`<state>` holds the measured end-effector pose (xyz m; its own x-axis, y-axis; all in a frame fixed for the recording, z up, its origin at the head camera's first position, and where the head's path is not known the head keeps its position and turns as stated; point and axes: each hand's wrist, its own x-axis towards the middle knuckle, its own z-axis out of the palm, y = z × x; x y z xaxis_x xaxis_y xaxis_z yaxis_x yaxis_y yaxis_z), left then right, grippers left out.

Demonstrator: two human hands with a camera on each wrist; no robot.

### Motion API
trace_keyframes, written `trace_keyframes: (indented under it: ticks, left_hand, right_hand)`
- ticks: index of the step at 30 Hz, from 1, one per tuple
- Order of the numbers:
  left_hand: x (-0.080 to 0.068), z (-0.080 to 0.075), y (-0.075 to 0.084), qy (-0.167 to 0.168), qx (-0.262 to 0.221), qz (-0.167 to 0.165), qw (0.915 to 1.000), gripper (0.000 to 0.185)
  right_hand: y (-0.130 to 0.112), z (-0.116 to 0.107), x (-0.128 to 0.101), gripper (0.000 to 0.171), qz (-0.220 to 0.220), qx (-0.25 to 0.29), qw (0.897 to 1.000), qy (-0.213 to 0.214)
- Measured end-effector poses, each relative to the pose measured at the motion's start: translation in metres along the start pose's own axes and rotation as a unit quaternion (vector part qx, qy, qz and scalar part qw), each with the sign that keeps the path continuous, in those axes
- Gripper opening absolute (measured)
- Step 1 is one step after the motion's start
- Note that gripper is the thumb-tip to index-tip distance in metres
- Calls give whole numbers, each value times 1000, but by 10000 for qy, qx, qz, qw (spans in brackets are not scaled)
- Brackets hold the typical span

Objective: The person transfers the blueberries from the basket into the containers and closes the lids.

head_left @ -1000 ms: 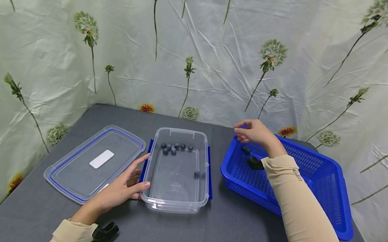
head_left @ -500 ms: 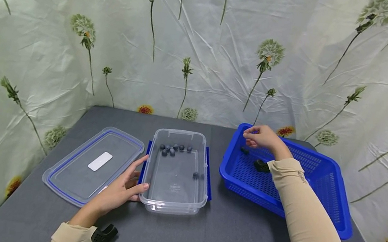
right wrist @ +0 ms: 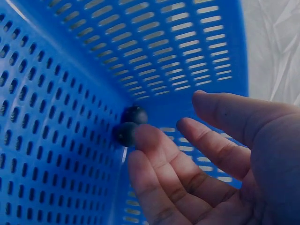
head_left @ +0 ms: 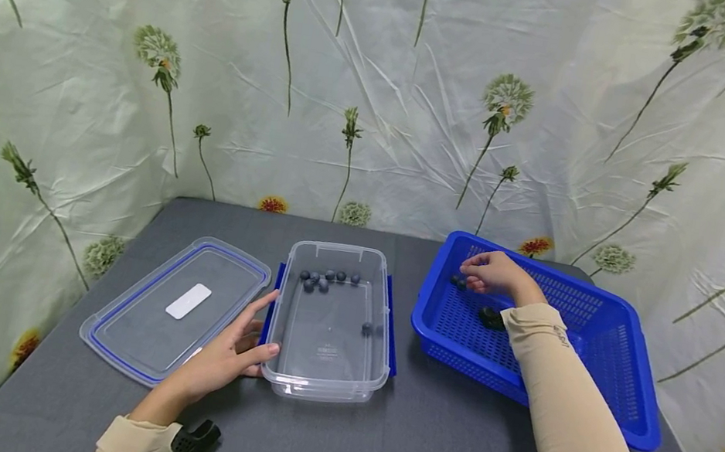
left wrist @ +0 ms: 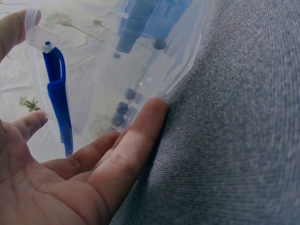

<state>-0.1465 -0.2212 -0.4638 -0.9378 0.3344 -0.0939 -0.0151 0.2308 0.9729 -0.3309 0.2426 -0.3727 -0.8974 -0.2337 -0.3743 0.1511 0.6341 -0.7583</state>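
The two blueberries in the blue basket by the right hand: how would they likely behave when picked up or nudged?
The blueberries look small and round, so they would probably roll if nudged. They lie in the corner of the slotted blue basket, whose walls would likely stop them. Being small soft fruit, they probably suit a light pinch from the right hand, which is near them.

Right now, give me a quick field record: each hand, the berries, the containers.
left hand: open, resting against the clear box near corner
right hand: inside the blue basket, fingertips reaching two berries, not yet gripped
berries in box: cluster at the far end, one apart at the right wall
lid: off, flat on the table, left of the box
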Motion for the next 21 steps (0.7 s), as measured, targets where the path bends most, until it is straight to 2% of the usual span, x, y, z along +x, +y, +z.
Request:
trace_keyframes:
  ticks: [5, 13, 21]
  left_hand:
    - [0, 0, 0, -26, 0, 49, 10000, 85]
    - [0, 0, 2, -11, 66, 40, 10000, 85]
    - [1, -1, 2, 45, 9, -39, 10000, 86]
  right_hand:
    - [6, 4, 3, 47, 217, 170, 9995, -171]
    - [12, 9, 6, 26, 446, 335, 9980, -308]
    - [16, 13, 10, 37, 516, 97, 9984, -199]
